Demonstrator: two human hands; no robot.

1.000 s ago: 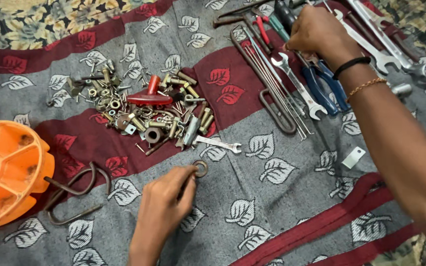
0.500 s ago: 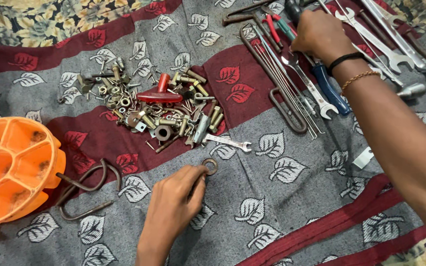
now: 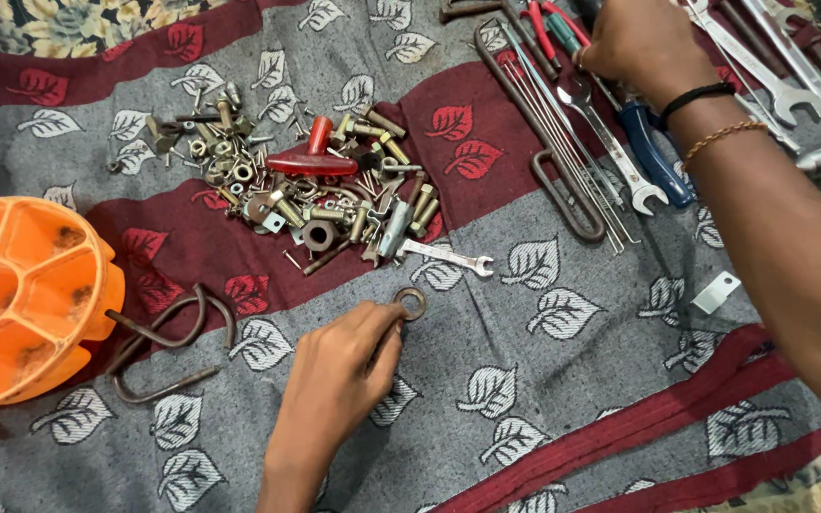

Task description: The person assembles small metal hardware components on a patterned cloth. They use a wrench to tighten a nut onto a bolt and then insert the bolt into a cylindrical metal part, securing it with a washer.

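L hand (image 3: 339,366) pinches ring washer (image 3: 410,303); R hand (image 3: 634,40) closed on pliers (image 3: 643,142); bare cloth (image 3: 563,399) between.

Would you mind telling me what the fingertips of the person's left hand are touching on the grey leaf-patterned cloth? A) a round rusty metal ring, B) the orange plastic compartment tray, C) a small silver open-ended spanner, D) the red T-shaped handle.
A: the left hand reaches its fingertips to the round rusty metal ring, which lies on the cloth just below the small silver spanner, apart from the orange tray.
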